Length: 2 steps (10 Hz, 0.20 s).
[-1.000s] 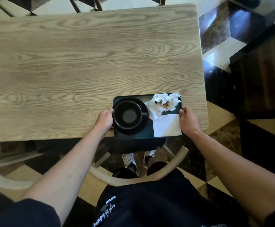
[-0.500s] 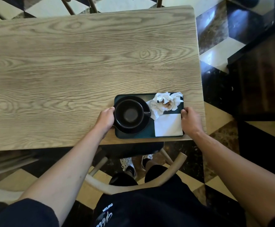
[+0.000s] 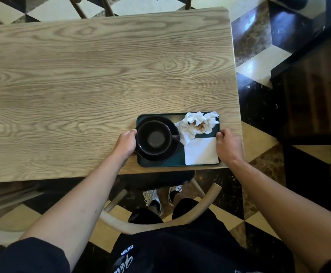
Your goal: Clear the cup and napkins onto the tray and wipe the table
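Observation:
A dark tray (image 3: 161, 164) lies at the near right edge of the wooden table (image 3: 81, 85). On its left half stands a black cup (image 3: 153, 137) on a black saucer (image 3: 172, 152). Crumpled, stained white napkins (image 3: 197, 125) fill the tray's far right corner, and a flat white napkin (image 3: 201, 151) lies on its near right. My left hand (image 3: 125, 144) grips the tray's left edge beside the saucer. My right hand (image 3: 227, 145) grips the tray's right edge.
A curved wooden chair back (image 3: 160, 225) sits just below the table edge, in front of my legs. More chair legs (image 3: 109, 5) show beyond the far edge. A dark cabinet (image 3: 314, 95) stands to the right on the checkered floor.
The tray, held at both sides, has slid a little away from the table's near edge, farther onto the table. Both hands kept their hold.

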### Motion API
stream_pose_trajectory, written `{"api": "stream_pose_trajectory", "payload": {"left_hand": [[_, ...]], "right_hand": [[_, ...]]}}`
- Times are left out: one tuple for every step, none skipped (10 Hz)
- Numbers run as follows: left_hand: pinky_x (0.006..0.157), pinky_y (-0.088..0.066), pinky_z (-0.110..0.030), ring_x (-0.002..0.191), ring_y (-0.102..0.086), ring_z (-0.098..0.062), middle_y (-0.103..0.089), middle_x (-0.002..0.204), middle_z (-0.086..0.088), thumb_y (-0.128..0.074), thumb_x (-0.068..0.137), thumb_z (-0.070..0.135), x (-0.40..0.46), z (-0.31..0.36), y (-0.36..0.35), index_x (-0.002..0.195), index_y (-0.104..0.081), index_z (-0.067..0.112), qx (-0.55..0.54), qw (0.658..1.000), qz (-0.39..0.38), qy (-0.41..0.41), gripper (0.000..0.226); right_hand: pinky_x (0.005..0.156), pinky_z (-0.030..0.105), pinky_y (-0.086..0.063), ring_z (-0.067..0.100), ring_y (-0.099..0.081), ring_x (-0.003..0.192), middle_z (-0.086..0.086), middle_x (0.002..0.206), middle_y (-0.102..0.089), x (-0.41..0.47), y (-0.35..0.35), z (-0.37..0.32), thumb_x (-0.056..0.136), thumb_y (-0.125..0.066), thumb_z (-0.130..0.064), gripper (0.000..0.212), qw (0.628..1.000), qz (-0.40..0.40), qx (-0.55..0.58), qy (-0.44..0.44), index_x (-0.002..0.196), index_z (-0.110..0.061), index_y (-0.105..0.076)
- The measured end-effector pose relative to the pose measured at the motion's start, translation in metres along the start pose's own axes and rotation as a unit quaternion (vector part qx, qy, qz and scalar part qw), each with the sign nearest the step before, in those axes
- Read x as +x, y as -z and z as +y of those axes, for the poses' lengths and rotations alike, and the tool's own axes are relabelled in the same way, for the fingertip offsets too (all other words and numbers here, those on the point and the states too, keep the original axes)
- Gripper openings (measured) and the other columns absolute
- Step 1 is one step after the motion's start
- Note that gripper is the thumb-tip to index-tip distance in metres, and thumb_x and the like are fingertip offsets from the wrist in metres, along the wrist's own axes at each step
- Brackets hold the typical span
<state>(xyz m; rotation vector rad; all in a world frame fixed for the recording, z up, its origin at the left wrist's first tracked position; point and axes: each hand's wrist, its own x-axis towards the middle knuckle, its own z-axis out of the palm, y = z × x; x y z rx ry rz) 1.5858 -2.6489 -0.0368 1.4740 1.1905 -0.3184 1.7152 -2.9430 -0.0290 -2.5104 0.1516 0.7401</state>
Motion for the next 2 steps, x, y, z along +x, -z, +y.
{"api": "stream_pose_trajectory", "payload": {"left_hand": [[0.083,-0.049,-0.036,0.088,-0.064,-0.02,-0.075,0.098,-0.007,-0.045,0.097,0.033,-0.0032,-0.0007,0.0024,0.095,-0.074,0.009,0.007,1.0,0.014,0.0,0.038],[0.083,-0.05,-0.038,0.086,-0.065,-0.025,-0.075,0.093,-0.009,-0.045,0.096,0.04,-0.0045,-0.0061,0.0075,0.089,-0.073,0.009,0.015,0.998,0.058,-0.003,0.042]], "right_hand": [[0.079,0.034,-0.045,0.019,-0.054,0.091,0.006,0.105,-0.062,-0.0028,0.0027,-0.0026,0.105,-0.043,-0.032,0.032,1.0,0.012,-0.02,0.012,0.121,-0.012,-0.062],[0.081,0.038,-0.051,0.019,-0.056,0.089,0.003,0.1,-0.063,-0.0039,0.0035,0.0006,0.104,-0.042,-0.035,0.033,0.999,0.026,-0.019,0.03,0.111,-0.012,-0.064]]}}
